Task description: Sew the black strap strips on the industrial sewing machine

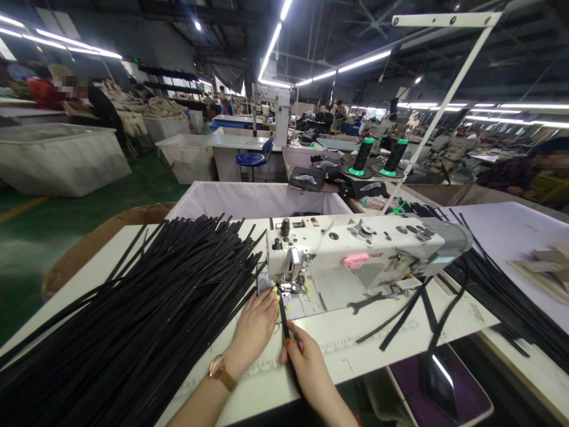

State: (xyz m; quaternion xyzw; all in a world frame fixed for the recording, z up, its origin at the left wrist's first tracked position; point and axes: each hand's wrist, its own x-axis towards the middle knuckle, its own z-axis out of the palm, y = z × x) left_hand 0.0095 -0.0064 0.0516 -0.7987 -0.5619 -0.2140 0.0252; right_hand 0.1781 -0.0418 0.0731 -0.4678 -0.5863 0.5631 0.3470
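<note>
A narrow black strap (283, 314) runs from under the needle area of a white sewing machine (329, 243) toward me. My left hand (258, 317), with a watch on its wrist, lies flat on the machine bed, fingers stretched out and tips beside the strap near the presser foot (288, 287). Closer to me, my right hand (306, 359) is closed around the strap between thumb and fingers. A slim tool, too small to identify, shows at its fingers. To the left of my left hand a large pile of black straps (146, 302) covers the table.
A wrench (371, 302) lies on the table (338, 356) right of the needle. More black straps (502, 284) lie on the right. Two black thread cones (362, 155) stand behind the machine. A white-lined bin (249, 198) is beyond the table. Several people are farther off.
</note>
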